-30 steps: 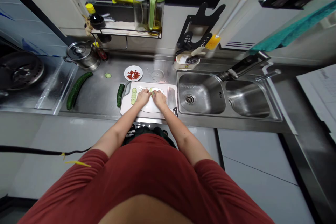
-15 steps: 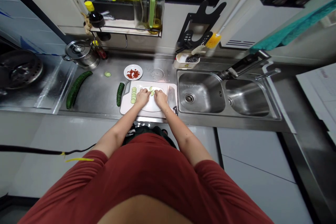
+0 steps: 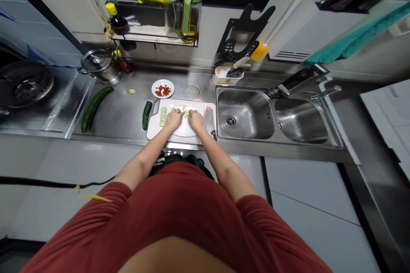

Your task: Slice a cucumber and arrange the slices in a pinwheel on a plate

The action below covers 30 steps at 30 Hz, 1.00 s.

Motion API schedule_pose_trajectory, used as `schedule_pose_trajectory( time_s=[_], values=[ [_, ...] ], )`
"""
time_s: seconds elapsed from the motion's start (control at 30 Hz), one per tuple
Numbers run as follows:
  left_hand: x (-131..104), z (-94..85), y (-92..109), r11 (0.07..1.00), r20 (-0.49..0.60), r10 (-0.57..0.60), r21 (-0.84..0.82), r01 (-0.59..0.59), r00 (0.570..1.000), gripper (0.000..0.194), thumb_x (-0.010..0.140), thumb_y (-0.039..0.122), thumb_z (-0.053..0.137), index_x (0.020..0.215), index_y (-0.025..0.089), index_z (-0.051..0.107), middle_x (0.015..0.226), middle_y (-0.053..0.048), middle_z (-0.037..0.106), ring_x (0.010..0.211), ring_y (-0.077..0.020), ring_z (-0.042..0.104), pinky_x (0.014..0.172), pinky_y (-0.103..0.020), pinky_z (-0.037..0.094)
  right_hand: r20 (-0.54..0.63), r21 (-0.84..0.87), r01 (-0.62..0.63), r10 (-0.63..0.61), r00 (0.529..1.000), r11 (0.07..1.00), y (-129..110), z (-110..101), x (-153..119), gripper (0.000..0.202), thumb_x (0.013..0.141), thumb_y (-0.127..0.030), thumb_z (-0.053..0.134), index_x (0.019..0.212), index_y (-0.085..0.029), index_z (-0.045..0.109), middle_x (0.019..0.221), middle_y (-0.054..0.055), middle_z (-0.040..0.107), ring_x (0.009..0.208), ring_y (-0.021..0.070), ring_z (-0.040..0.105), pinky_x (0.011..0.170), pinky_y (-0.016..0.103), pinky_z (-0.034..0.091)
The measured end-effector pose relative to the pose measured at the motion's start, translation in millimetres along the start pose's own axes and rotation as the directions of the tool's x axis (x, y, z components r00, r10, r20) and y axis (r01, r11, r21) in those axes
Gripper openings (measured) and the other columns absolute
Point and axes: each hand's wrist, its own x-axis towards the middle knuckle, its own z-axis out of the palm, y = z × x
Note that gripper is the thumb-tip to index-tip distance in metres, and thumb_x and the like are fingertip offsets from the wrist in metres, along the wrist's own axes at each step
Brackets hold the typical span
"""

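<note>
My left hand and my right hand rest over a white oval plate on the cutting board. Between them lie a few pale green cucumber slices, and the fingertips of both hands pinch at the slices' edges. A column of overlapping slices lies on the board left of my left hand. The knife is at the board's right side, its dark handle towards me. A cut cucumber piece sits by the board's left edge.
Behind the board stands a white dish of red pieces. A whole cucumber, a cucumber end and a lidded pot are on the left. The double sink adjoins the board's right side. A bottle rack overhangs the counter's back.
The view has shifted very slightly. Both hands remain at the slices over the plate, with no clear movement.
</note>
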Motion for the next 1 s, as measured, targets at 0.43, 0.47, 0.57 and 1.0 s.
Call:
schedule_pose_trajectory(
  time_s=[0.43, 0.47, 0.57, 1.0],
  values=[
    [-10.7, -8.4, -16.6, 0.928, -0.154, -0.314, -0.258, 0.269, 0.937, 0.030, 0.088, 0.021, 0.045, 0.105, 0.023, 0.070, 0.106, -0.009, 0.064, 0.105, -0.0240, 0.055, 0.091, -0.034, 0.043, -0.303, 0.231, 0.179, -0.104, 0.947, 0.956, 11.4, -12.6, -35.3, 0.045, 0.097, -0.020, 0.022, 0.127, -0.017, 0.056, 0.120, 0.011, 0.058, 0.110, 0.0202, 0.053, 0.091, 0.027, 0.040],
    [-14.8, -7.1, -20.3, 0.919, -0.163, -0.333, -0.277, 0.281, 0.929, 0.030, 0.088, 0.021, 0.045, 0.105, 0.023, 0.070, 0.106, -0.008, 0.065, 0.104, -0.0236, 0.055, 0.091, -0.033, 0.043, -0.313, 0.247, 0.182, -0.100, 0.944, 0.952, 12.4, -11.2, -40.7, 0.046, 0.098, -0.020, 0.021, 0.126, -0.017, 0.056, 0.118, 0.012, 0.059, 0.109, 0.0202, 0.053, 0.091, 0.027, 0.040],
    [-27.2, -3.1, -29.2, 0.897, -0.200, -0.382, -0.313, 0.311, 0.902, 0.031, 0.088, 0.020, 0.044, 0.107, 0.021, 0.069, 0.107, -0.008, 0.065, 0.104, -0.0226, 0.057, 0.091, -0.032, 0.043, -0.330, 0.286, 0.203, -0.102, 0.939, 0.936, 13.0, -4.9, -56.6, 0.047, 0.098, -0.023, 0.019, 0.125, -0.016, 0.057, 0.114, 0.012, 0.060, 0.104, 0.0198, 0.055, 0.090, 0.028, 0.042],
    [-71.6, 3.4, -27.4, 0.907, -0.224, -0.379, -0.282, 0.312, 0.898, 0.030, 0.088, 0.022, 0.044, 0.106, 0.022, 0.068, 0.106, -0.007, 0.065, 0.101, -0.0229, 0.056, 0.089, -0.032, 0.044, -0.268, 0.344, 0.270, -0.182, 0.946, 0.899, -5.6, 30.1, -102.4, 0.041, 0.099, -0.027, 0.026, 0.122, -0.018, 0.059, 0.106, 0.008, 0.063, 0.092, 0.0165, 0.059, 0.084, 0.025, 0.045]
  ],
)
